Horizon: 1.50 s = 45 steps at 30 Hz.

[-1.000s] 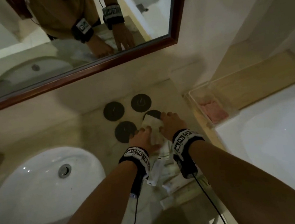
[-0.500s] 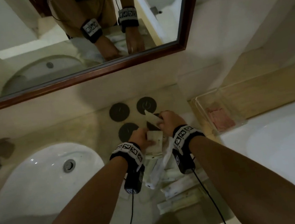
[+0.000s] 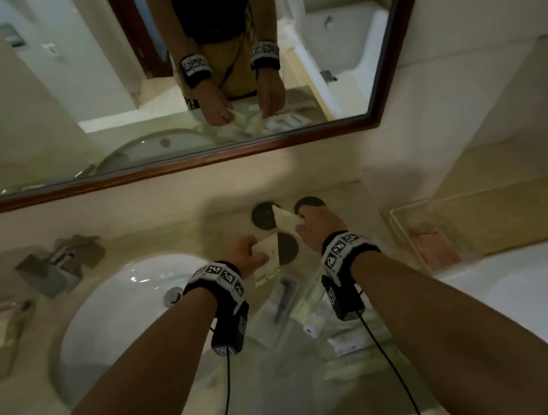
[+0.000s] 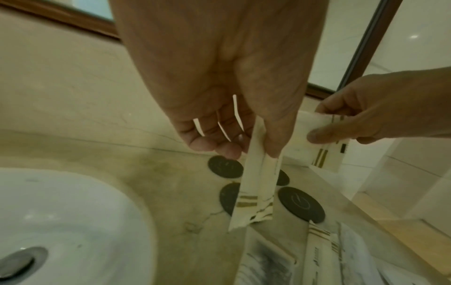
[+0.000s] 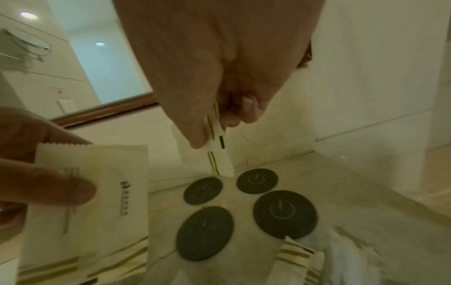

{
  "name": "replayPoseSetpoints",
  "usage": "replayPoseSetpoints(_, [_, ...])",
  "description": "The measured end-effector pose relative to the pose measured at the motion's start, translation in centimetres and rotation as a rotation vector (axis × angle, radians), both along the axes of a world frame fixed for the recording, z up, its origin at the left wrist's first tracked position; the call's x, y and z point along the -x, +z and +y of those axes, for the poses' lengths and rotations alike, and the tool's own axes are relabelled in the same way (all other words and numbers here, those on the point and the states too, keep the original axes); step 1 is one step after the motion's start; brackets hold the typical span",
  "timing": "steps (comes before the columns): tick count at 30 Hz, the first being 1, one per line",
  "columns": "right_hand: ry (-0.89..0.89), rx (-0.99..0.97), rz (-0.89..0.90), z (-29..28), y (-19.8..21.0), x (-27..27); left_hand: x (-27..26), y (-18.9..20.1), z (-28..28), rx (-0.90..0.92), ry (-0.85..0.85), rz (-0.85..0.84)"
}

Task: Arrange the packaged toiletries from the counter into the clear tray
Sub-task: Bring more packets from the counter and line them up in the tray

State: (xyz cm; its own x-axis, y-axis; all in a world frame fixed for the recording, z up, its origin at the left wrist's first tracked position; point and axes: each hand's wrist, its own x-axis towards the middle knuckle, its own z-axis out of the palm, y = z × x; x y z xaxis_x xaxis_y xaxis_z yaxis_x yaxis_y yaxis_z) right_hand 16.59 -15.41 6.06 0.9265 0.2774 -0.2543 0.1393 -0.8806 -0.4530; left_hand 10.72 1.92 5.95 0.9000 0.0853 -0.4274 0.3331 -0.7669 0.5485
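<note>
**Each hand holds a packet above the counter**

Nearest you, more packaged toiletries lie in a loose pile on the counter, between your forearms and beside the sink. Both forearms reach forward side by side, wrists level. Your left hand points fingers down and pinches a flat cream sachet between thumb and fingertips, so it hangs edge-on over the four dark round discs. A little farther on, your right hand is curled, thumb and forefinger nipping a second sachet by its upper end, lifted above the same discs. The clear tray sits well apart to your right, on the wooden ledge by the bathtub, with something pink inside. Beyond, the mirror reflects both hands.
</note>
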Motion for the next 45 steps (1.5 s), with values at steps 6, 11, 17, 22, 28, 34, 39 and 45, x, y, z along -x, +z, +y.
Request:
replayPoseSetpoints(6, [0.127,0.033,-0.061,7.3,3.2,5.5,7.6,2.9,7.6,-0.104,0.082,-0.098])
replayPoseSetpoints(11, [0.284,0.065,-0.097,15.4,5.5,11.7,15.8,5.1,15.2,-0.153,0.176,-0.124])
replayPoseSetpoints(17, [0.461,0.036,-0.155,26.6,6.8,20.5,27.3,6.1,25.0,-0.176,0.361,-0.145])
replayPoseSetpoints(22, [0.612,0.04,-0.177,34.7,7.4,27.0,35.9,5.7,32.2,-0.181,0.561,-0.152])
replayPoseSetpoints(28, [0.758,0.078,-0.205,41.7,7.5,30.8,42.2,4.8,38.1,-0.214,0.701,-0.13])
replayPoseSetpoints(34, [0.851,0.127,-0.222,48.3,6.4,31.6,44.1,4.0,43.0,-0.213,0.768,-0.101])
replayPoseSetpoints(39, [0.904,0.126,-0.241,54.0,5.2,30.3,42.9,4.2,48.1,-0.243,0.789,-0.099])
replayPoseSetpoints(45, [0.813,0.034,-0.16,61.1,4.8,26.8,39.0,5.8,55.3,-0.306,0.716,-0.072])
